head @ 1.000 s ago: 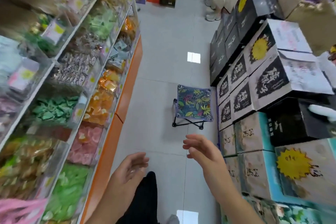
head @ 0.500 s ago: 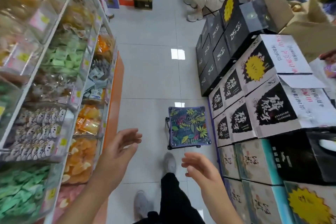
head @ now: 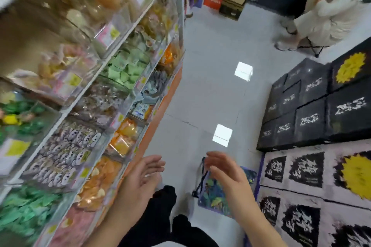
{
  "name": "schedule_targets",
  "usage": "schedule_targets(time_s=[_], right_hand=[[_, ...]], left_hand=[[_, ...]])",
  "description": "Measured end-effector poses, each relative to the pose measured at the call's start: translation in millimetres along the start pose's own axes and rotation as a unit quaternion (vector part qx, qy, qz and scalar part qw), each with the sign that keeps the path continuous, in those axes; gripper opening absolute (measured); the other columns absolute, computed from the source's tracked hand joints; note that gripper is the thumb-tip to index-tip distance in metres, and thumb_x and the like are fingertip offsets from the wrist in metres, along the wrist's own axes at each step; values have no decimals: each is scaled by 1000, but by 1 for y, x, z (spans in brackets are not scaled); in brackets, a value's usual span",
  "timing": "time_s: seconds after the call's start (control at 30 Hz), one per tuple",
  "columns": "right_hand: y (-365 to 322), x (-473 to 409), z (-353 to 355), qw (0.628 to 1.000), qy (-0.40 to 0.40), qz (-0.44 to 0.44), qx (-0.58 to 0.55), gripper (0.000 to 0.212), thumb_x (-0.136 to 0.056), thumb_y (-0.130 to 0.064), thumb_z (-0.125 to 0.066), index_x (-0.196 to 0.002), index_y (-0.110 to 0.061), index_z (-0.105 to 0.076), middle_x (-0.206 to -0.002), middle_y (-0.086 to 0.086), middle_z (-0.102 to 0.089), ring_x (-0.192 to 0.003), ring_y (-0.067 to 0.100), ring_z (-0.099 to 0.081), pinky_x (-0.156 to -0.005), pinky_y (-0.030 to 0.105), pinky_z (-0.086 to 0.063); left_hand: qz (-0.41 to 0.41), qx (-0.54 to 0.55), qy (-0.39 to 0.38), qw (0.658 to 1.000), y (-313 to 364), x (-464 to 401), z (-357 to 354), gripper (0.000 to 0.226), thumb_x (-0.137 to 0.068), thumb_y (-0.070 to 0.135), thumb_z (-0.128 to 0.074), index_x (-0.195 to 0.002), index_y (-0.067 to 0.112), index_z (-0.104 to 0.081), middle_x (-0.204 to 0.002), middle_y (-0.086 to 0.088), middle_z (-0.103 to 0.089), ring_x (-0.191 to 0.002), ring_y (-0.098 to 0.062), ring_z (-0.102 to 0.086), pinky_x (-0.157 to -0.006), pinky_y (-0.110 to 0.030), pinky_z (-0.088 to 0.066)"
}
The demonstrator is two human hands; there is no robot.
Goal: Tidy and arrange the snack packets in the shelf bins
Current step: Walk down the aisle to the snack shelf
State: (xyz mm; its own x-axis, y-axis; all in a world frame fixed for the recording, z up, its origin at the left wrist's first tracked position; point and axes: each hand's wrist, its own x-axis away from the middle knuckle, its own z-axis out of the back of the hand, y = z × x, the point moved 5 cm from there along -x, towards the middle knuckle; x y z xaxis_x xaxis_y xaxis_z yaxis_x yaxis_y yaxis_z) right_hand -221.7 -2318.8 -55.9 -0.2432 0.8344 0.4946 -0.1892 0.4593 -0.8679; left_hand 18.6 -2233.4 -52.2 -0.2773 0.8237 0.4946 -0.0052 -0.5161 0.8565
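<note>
The snack packets (head: pixel 66 152) fill clear shelf bins (head: pixel 112 140) down the left side of the frame, sorted by kind: grey-and-white wrapped pieces in the middle left, green packets (head: pixel 26 208) at the lower left, orange ones (head: pixel 96 182) just right of those, pale green ones (head: pixel 122 70) higher up. Most are blurred, so single wrappers are hard to read. The grey-and-white ones lie in overlapping rows, their long sides running roughly up and to the right, along the line of the shelf; the others sit in loose heaps with no clear direction.

Both hands hang in front of the bins at the bottom middle, touching nothing. The left hand (head: pixel 138 184) has a released grip, fingers relaxed and spread toward the orange shelf edge. The right hand (head: pixel 226 174) is likewise loose and empty, over a folding stool (head: pixel 212 192) with a leafy print on the grey floor (head: pixel 206 94). Stacked black and white cartons (head: pixel 313 106) line the right.
</note>
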Motion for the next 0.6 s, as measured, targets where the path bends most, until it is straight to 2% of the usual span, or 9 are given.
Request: schedule_targets(time_s=[0.13,0.23,0.33,0.4,0.53,0.6], right_hand=[[-37,-78,-42,998,-48,13,23,28,-97,-11,-67,-119,-26,-73,-115,6,-76,-114,25,-70,-102,48,-55],[-61,-127,-71,995,-86,23,47,30,-89,-19,-66,-117,-25,-74,-113,5,-77,-113,25,-70,-101,48,-56],[-75,-168,-100,985,-149,19,87,30,-94,-15,-65,-119,-30,-73,-116,0,-76,-115,22,-69,-104,50,-54],[-74,-199,-116,976,-188,4,111,32,-97,-9,-64,-118,-32,-73,-117,-2,-76,-116,21,-69,-106,52,-52],[-58,-265,-139,951,-266,-17,157,32,-90,-20,-64,-120,-29,-71,-117,-1,-74,-114,22,-68,-101,44,-54],[-38,-299,-150,931,-316,-22,181,33,-90,-21,-63,-122,-28,-70,-116,-1,-73,-113,23,-68,-100,44,-53]], left_hand=[[20,34,44,998,3,-45,31,35,-100,2,-60,-125,26,-64,-119,11,-72,-112,-5,-68,-102,-32,-52],[27,50,68,996,0,-76,51,35,-101,6,-60,-126,31,-64,-120,13,-72,-116,-7,-67,-103,-35,-51],[29,69,108,991,0,-95,61,35,-101,7,-60,-127,31,-64,-121,12,-72,-116,-9,-67,-102,-39,-51],[35,82,140,986,-5,-108,64,34,-101,8,-61,-127,30,-64,-121,11,-72,-116,-10,-67,-103,-40,-50],[71,118,208,968,-31,-142,55,34,-101,12,-61,-128,34,-63,-122,11,-71,-118,-9,-66,-108,-44,-47],[81,135,252,955,-50,-164,46,33,-101,14,-62,-127,33,-63,-123,10,-71,-118,-10,-66,-109,-46,-47]])
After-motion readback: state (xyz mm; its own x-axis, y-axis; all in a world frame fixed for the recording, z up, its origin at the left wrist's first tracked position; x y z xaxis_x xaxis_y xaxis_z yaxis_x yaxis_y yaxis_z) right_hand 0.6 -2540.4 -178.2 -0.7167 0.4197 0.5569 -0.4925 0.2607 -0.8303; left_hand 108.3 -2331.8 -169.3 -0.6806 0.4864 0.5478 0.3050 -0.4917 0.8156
